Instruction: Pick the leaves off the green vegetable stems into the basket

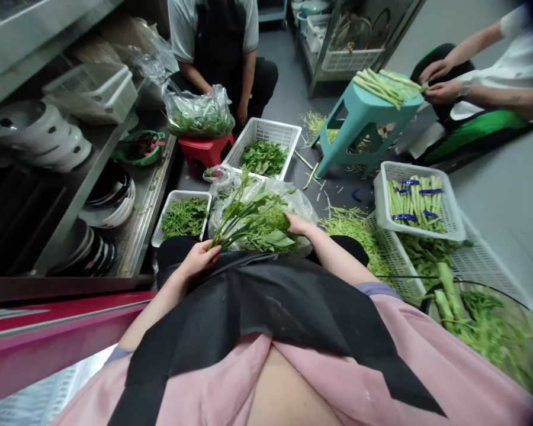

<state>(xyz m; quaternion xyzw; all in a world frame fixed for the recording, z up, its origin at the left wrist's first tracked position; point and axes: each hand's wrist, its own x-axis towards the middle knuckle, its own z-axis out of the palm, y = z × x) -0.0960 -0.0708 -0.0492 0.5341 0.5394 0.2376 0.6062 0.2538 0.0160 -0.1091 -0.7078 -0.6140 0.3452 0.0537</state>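
My left hand (201,258) is closed around the stems of a small bunch of long-leaved greens (237,213), whose leafy ends fan up and to the right. My right hand (296,225) is at the right side of a pile of greens (269,222), its fingers curled in on the greens and partly hidden by them. This pile lies in an opened clear plastic bag (304,204) in front of my lap. Close by on the left stands a small white basket (154,236) of picked leaves.
Beyond the bag is a white basket (295,139) of leaves. A co-worker sits behind a bagged bunch (199,115) on a red stool (195,154). Another handles stalks at a teal stool (349,121). Tied stalks fill a crate (457,228) at right; steel shelving (133,242) borders my left.
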